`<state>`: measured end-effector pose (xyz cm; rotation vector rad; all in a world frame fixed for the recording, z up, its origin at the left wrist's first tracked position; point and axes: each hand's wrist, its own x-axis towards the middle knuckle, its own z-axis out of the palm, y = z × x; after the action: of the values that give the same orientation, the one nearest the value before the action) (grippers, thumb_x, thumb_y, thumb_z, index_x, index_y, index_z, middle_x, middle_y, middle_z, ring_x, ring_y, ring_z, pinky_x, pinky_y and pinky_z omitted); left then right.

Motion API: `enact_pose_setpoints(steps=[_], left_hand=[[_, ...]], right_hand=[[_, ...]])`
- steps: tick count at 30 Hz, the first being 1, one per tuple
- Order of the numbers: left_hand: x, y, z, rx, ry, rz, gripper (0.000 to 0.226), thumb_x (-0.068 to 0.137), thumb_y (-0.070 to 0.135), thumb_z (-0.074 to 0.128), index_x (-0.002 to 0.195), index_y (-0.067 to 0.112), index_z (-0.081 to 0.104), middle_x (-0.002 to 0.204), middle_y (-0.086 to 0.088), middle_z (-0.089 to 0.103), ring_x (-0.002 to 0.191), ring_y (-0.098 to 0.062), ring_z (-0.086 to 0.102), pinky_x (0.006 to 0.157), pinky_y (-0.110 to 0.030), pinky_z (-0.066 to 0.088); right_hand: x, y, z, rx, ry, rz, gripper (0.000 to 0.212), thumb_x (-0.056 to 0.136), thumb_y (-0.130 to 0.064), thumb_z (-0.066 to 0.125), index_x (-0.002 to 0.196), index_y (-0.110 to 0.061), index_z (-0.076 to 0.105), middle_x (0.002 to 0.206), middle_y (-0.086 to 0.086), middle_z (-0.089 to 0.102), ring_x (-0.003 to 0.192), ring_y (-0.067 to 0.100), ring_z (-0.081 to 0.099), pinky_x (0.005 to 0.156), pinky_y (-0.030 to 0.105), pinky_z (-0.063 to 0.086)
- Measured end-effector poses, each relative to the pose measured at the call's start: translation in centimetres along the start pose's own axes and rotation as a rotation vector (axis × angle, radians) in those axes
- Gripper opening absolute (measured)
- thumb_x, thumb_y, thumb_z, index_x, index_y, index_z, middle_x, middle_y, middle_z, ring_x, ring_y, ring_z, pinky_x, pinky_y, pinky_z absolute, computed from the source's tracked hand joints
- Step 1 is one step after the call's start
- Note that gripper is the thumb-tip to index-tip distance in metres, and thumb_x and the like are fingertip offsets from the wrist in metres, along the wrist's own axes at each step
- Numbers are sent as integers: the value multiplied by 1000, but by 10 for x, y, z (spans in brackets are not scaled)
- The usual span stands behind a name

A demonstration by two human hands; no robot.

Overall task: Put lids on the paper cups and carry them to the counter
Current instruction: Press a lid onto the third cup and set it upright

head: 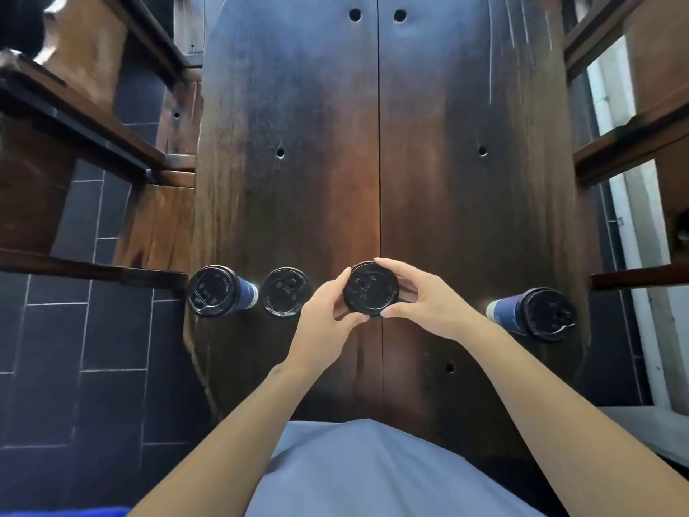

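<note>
one view only, from a camera worn on the person's head. it looks almost straight down and a little forward along a long dark wooden worktop (428, 181), which runs from the near edge at the person's body to the far end at the top. the wide lens bends the worktop's sides and the floor (93, 367) at the left. both forearms reach in from the bottom, close under the camera, and benches (74, 117) flank the worktop.
</note>
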<state>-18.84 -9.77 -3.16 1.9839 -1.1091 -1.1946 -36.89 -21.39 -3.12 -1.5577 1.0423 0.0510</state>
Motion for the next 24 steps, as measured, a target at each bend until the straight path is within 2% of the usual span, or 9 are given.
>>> enact_pose_setpoints(steps=[3,5,11,17,24], left_hand=[[-1,-7,4,-1,-4,-23,71,91,11,80,153,24,48,136,14,60,127,-5,58,113,-26,47],[0,-11,6,-3,-3,-34,71,91,10,80,153,24,49,136,16,59,128,-5,58,113,-26,47],[2,-17,9,6,-20,-57,64,93,8,76,150,27,52,143,9,62,131,-8,59,115,-39,49],[3,-11,12,14,-35,-73,72,93,15,78,155,27,44,150,9,57,132,-2,52,117,-31,43],[10,-8,14,73,16,-113,74,95,17,76,158,25,39,151,3,57,138,-15,55,117,-38,42]], right_hand=[[4,5,7,6,-2,19,78,86,-8,80,149,-35,43,149,-13,53,138,10,50,111,28,44],[5,8,10,6,-4,31,78,87,-8,79,150,-35,42,149,-13,52,139,11,49,114,33,43],[9,13,11,-25,8,48,74,89,-10,78,149,-35,43,151,-11,51,139,13,49,115,37,43],[12,10,16,-10,32,56,73,91,-13,76,151,-35,41,153,-10,49,140,14,48,114,33,41],[15,4,24,-30,83,60,75,94,-13,73,155,-34,36,155,-9,48,143,16,45,112,28,38]])
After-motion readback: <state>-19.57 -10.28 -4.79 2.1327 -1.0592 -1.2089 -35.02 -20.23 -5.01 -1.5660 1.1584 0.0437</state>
